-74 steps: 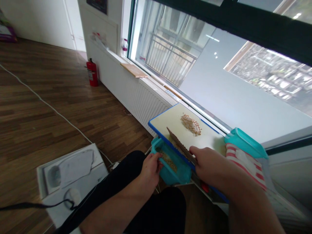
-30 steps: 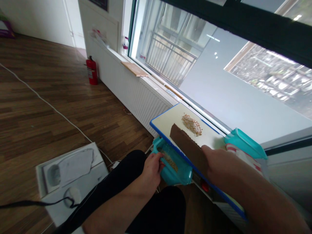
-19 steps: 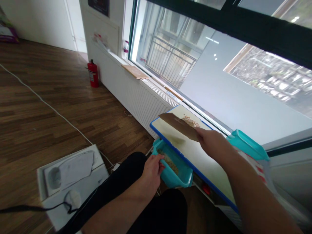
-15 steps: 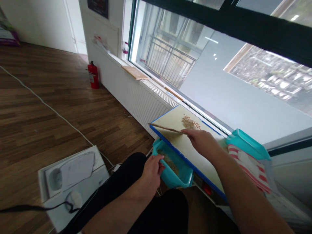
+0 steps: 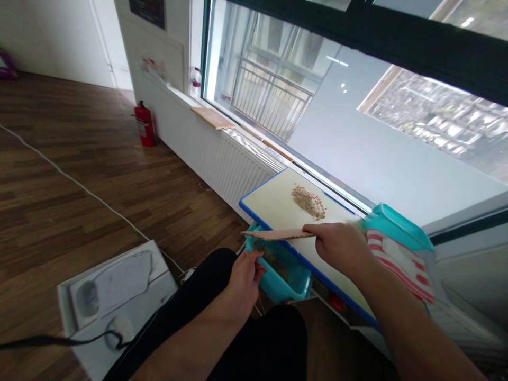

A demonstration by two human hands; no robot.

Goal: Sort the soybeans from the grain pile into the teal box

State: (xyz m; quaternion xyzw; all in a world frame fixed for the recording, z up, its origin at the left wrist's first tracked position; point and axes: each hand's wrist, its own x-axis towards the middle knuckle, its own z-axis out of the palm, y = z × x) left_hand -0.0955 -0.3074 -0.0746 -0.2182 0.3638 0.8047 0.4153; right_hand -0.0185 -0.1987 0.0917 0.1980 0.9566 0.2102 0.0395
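Observation:
My left hand (image 5: pixel 245 278) grips the near rim of a teal plastic tub (image 5: pixel 291 279) held below the edge of a white cutting board with a blue border (image 5: pixel 273 203). Chopped brown bits lie in the tub. My right hand (image 5: pixel 339 246) is closed on a wide brown knife blade (image 5: pixel 273 234), held flat and level over the board's near edge, above the tub. A small pile of chopped brown pieces (image 5: pixel 308 200) sits on the far part of the board.
A second teal container (image 5: pixel 397 227) with a red-and-white striped cloth (image 5: pixel 397 263) lies right of the board. A white radiator (image 5: pixel 222 159) and a window run behind. A red fire extinguisher (image 5: pixel 139 124) stands on the wood floor; a white device with a cable (image 5: pixel 115 283) lies at the left.
My right hand scraped bits toward the tub, lifted the blade toward the pile, then brought it back level over the board's near edge. My left hand kept hold of the tub.

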